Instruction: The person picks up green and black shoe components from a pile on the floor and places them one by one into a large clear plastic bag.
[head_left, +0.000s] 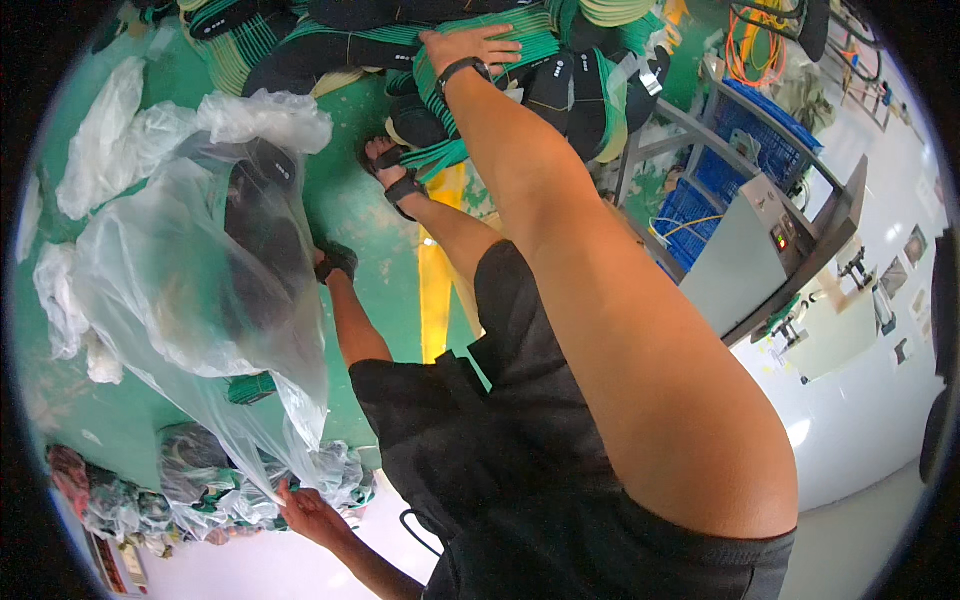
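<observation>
On my left hand (312, 512) the fingers are pinched on the drawn-out edge of a big clear plastic bag (150, 260); the bag lies up & left of that hand, long axis running away from me toward the top of view, w/ dark pieces (265, 190) showing through its far half; approx. how many, I can't tell.

My right hand (470, 48) is at full reach, fingers spread, palm down on a stack of thin flat green-edged pieces (538, 25); it's resting there, not clenched, tho whether the fingertips hook any piece I can't tell; the stack is part of a pile running L to R across the top, w/ black rounded flat pieces (565, 90) just beside the hand on its right.

Key relation, I judge: pile is up & right of the bag, nr its far end; right hand is the nearer one to the pile, left hand the nearer to the bag's edge, so the two are well apart; btwn them are my sandalled feet on the green floor (375, 280), w/ a yellow stripe (436, 300); further out R, a grey metal rack w/ blue plastic crates (690, 225).
</observation>
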